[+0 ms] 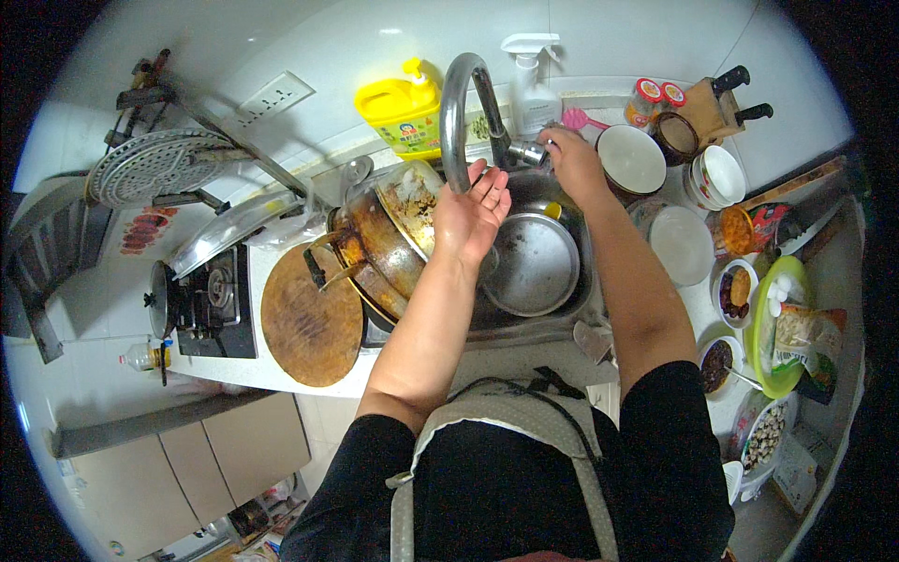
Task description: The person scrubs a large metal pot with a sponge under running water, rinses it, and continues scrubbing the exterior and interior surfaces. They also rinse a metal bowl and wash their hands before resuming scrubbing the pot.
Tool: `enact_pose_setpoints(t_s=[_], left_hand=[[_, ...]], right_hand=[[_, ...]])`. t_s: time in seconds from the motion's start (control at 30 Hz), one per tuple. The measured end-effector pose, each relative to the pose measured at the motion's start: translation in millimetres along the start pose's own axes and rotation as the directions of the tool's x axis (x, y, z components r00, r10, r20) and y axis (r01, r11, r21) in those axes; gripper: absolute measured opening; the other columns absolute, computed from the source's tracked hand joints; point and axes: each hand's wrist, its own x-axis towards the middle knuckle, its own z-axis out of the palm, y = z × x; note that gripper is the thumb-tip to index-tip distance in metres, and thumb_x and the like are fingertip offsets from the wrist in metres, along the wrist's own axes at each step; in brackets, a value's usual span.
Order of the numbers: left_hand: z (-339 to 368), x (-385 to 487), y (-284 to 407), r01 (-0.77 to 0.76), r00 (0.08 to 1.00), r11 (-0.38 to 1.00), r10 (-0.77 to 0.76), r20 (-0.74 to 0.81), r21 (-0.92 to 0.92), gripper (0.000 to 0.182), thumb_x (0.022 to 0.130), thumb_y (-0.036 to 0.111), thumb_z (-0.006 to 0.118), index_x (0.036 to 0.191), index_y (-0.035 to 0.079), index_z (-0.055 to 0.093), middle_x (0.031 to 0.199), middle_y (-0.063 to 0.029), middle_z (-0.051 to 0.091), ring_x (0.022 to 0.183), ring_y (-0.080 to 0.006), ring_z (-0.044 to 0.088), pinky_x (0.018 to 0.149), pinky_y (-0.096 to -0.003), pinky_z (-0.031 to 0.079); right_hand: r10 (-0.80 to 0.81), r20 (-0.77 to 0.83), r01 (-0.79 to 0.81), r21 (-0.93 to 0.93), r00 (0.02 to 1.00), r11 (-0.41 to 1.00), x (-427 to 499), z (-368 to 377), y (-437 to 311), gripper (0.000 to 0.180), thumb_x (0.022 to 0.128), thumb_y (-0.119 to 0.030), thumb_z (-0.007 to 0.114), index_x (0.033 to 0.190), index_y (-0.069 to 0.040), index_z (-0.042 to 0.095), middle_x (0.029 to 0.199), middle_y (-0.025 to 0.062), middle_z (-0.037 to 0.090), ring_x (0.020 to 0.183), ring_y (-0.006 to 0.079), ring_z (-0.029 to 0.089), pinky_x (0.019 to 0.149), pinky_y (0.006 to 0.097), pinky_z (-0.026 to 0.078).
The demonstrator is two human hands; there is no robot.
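Note:
Under the spout of the curved metal faucet point(460, 105) is my left hand point(472, 214), palm up with its fingers apart, holding nothing. My right hand point(567, 158) has its fingers closed at the faucet's lever point(544, 146), on the right side of the faucet. A round metal pan point(532, 263) lies in the sink point(586, 281) below my hands. Left of my left hand, a stained wok point(376, 249) leans tilted over the sink's edge, with a grimy, stained dish point(409, 204) against it. Whether water runs is not plain.
A round wooden chopping board point(314, 316) and a gas stove point(218, 295) are at left. Behind the sink stand a yellow pump jug point(404, 116) and a white spray bottle point(535, 95). Bowls, a white-lined pot point(632, 160), a knife block point(709, 112) and a green tray point(762, 358) crowd the right.

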Motion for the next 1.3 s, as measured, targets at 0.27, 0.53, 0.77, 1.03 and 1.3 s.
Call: enact_pose_setpoints(t_s=[0.27, 0.53, 0.77, 1.03, 1.3], left_hand=[[13, 19, -3, 0.013, 1.0, 0.999, -0.013, 0.004, 0.053, 0.02, 0.097, 0.019, 0.056, 0.108, 0.004, 0.061, 0.08, -0.004, 0.06, 0.064, -0.011, 0.056, 0.051, -0.0222, 0.044], [14, 21, 0, -0.013, 1.0, 1.0, 0.013, -0.021, -0.001, 0.02, 0.095, 0.02, 0.058, 0.106, 0.003, 0.063, 0.08, -0.0039, 0.06, 0.061, -0.0122, 0.055, 0.05, -0.0237, 0.043], [1, 8, -5, -0.151, 0.985, 0.981, 0.16, -0.07, 0.124, 0.028, 0.099, 0.029, 0.049, 0.112, 0.006, 0.059, 0.099, -0.0074, 0.063, 0.09, -0.0208, 0.062, 0.07, -0.0335, 0.048], [0, -25, -46, -0.111, 0.965, 0.958, 0.168, -0.203, 0.264, 0.042, 0.097, 0.047, 0.053, 0.113, 0.009, 0.056, 0.098, -0.007, 0.063, 0.088, -0.0212, 0.059, 0.081, -0.0372, 0.048], [5, -36, -24, -0.088, 0.996, 0.995, 0.089, -0.023, 0.042, 0.042, 0.102, 0.05, 0.043, 0.112, 0.012, 0.056, 0.102, -0.0061, 0.06, 0.09, -0.0177, 0.057, 0.08, -0.0331, 0.049]], right_hand=[[0.019, 0.032, -0.019, -0.018, 0.999, 1.0, -1, -4, 8, 0.021, 0.089, -0.01, 0.059, 0.109, -0.01, 0.065, 0.113, 0.0141, 0.066, 0.102, 0.0351, 0.063, 0.086, 0.0408, 0.05], [0.072, 0.07, -0.067, -0.067, 0.995, 0.995, -5, -11, 1, 0.026, 0.092, -0.017, 0.057, 0.117, -0.01, 0.063, 0.117, 0.0164, 0.065, 0.107, 0.0364, 0.062, 0.089, 0.0464, 0.049], [0.147, 0.259, -0.25, 0.43, 0.955, 0.868, -55, -1, -108, 0.038, 0.098, -0.024, 0.051, 0.128, -0.002, 0.056, 0.127, 0.0227, 0.059, 0.122, 0.0375, 0.054, 0.104, 0.0431, 0.041], [0.356, 0.604, -0.684, 0.71, 0.714, 0.167, -61, 29, -148, 0.056, 0.102, -0.051, 0.039, 0.131, -0.004, 0.052, 0.118, 0.0093, 0.058, 0.104, 0.0219, 0.054, 0.093, 0.0384, 0.045], [0.223, 0.468, -0.496, 0.612, 0.855, 0.616, -46, 79, -114, 0.049, 0.102, -0.037, 0.046, 0.141, -0.008, 0.05, 0.136, 0.0128, 0.057, 0.123, 0.0263, 0.053, 0.1, 0.0398, 0.042]])
